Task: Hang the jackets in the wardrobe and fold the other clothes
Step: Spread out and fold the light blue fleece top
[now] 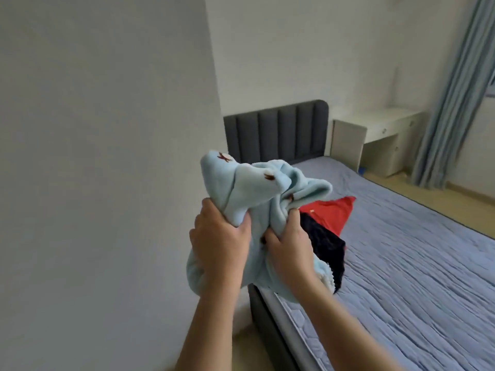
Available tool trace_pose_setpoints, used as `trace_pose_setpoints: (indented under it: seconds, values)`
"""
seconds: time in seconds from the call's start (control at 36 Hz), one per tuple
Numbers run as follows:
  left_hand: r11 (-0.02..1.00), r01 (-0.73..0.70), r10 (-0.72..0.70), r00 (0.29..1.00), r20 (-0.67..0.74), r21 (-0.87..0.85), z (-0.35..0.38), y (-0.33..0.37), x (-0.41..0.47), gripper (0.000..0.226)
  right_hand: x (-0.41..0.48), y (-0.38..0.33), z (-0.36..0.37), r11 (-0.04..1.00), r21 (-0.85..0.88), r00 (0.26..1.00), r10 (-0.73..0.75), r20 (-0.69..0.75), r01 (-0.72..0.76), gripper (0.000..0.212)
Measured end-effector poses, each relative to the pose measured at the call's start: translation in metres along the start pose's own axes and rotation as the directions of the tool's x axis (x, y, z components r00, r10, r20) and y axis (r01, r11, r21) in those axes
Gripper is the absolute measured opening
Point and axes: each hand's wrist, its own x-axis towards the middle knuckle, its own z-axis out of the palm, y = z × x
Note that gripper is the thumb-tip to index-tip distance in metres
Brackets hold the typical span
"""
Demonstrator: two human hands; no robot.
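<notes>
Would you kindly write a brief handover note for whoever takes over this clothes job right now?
Left hand and right hand both grip the bunched light blue fleece garment, held up beside the bed.
The red garment and dark garment lie together on the bed.
Done: no folded pile or hung jacket shows.
Left: hang the fleece if it is a jacket, else fold it; then sort the other two.
</notes>
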Motion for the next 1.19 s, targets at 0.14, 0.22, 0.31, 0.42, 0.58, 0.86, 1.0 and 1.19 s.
trace_pose_setpoints:
  seconds: [0.14,0.22,0.31,0.42,0.58,0.86,1.0,1.19]
  values:
    - [0.985,0.149,-0.13,0.972,-0.193,0.089,-0.101,-0.054,0.02,0.042,-0.047,-0.078,0.057,0.984,0.095,0.966,-0.166,0.2,0.149,0.024]
    - [0.969,0.225,-0.184,0.931,-0.317,0.1,-0.173,-0.089,0.021,0.039,-0.089,-0.127,0.091,0.955,0.188,0.904,-0.279,0.324,0.227,0.023]
    - [0.95,0.278,-0.189,0.873,-0.449,0.14,-0.257,-0.12,0.015,0.04,-0.144,-0.183,0.121,0.911,0.3,0.808,-0.396,0.436,0.285,0.021]
    - [0.909,0.366,-0.176,0.772,-0.61,0.201,-0.383,-0.159,-0.006,0.04,-0.236,-0.259,0.159,0.834,0.442,0.664,-0.538,0.519,0.329,0.019]
    - [0.8,0.497,-0.047,0.612,-0.79,0.337,-0.575,-0.205,-0.06,0.041,-0.409,-0.362,0.211,0.682,0.651,0.477,-0.717,0.508,0.332,0.023]
    - [0.549,0.785,0.046,0.314,-0.948,0.287,-0.806,-0.258,-0.136,0.054,-0.639,-0.486,0.251,0.514,0.825,0.153,-0.857,0.491,0.234,0.026]
    - [0.552,0.78,0.127,0.27,-0.955,0.294,-0.885,-0.285,-0.136,0.045,-0.702,-0.545,0.278,0.414,0.892,0.064,-0.91,0.409,0.182,0.027]
    - [0.49,0.795,0.251,0.264,-0.931,0.358,-0.998,-0.343,-0.092,0.047,-0.767,-0.663,0.351,0.299,0.943,-0.036,-0.951,0.307,0.147,0.032]
